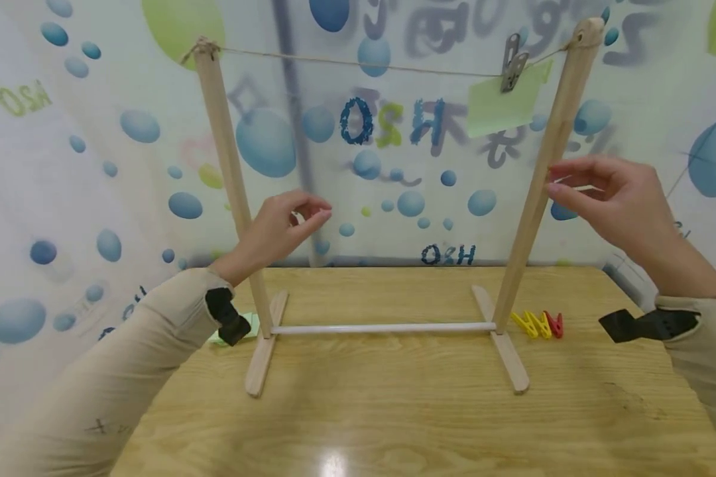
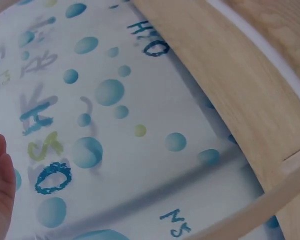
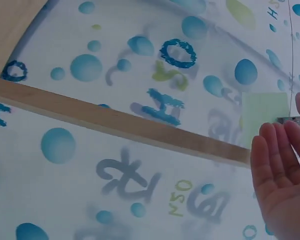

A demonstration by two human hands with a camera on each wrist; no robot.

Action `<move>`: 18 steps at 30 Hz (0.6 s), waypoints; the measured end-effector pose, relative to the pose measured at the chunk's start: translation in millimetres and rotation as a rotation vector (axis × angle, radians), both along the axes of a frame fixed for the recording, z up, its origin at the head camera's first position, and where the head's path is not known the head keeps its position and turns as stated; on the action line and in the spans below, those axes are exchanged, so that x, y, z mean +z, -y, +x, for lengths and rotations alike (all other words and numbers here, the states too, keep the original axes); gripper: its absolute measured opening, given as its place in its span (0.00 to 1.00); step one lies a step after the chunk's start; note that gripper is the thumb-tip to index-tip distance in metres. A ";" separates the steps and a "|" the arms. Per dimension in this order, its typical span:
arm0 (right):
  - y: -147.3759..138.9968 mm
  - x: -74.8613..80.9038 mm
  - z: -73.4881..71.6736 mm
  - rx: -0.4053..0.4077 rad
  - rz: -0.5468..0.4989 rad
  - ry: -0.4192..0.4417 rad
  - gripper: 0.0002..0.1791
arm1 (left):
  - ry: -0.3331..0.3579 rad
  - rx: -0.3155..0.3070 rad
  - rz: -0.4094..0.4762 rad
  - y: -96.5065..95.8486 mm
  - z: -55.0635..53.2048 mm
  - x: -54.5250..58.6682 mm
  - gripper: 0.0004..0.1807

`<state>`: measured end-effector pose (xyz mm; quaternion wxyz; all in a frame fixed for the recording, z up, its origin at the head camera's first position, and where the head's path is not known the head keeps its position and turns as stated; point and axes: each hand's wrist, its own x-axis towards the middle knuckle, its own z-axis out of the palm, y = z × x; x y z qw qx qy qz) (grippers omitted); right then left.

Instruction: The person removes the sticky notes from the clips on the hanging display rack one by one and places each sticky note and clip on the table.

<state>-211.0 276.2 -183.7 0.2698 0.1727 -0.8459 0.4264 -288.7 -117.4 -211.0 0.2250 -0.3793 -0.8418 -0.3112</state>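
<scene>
A wooden stand has a left post and a right post, with a string tied between their tops. Near the right end, a metal clip holds a pale green paper note on the string. My left hand is raised beside the left post, fingers loosely bent, with nothing seen in it; only its edge shows in the left wrist view. By the right post is my right hand, thumb and fingers apart and holding nothing; whether it touches the post I cannot tell.
A white rod joins the posts low down, above wooden feet on the table. Yellow clothespins and a red clothespin lie right of the stand. Green paper shows partly behind my left sleeve.
</scene>
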 end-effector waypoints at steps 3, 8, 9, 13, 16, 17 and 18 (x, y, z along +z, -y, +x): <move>12.0 18.7 -3.5 0.020 0.061 -0.065 0.15 | -0.015 -0.026 -0.018 -17.0 -3.3 16.3 0.10; 27.4 45.8 -10.8 0.037 0.118 -0.140 0.16 | -0.044 -0.052 -0.027 -48.3 -9.6 37.4 0.11; 29.3 50.8 -12.6 0.028 0.130 -0.160 0.17 | -0.044 -0.048 -0.032 -55.1 -10.7 40.4 0.11; 32.8 68.4 -20.5 -0.021 0.185 -0.263 0.17 | -0.001 -0.002 -0.036 -84.2 -13.2 48.8 0.13; 33.5 79.0 -25.7 -0.051 0.170 -0.313 0.16 | 0.050 0.034 -0.006 -103.2 -13.3 55.8 0.14; 33.7 82.0 -27.4 -0.060 0.156 -0.317 0.16 | 0.061 0.041 0.009 -108.4 -13.7 58.2 0.15; 34.0 84.7 -29.2 -0.063 0.131 -0.313 0.16 | 0.082 0.047 0.028 -113.1 -13.9 60.8 0.15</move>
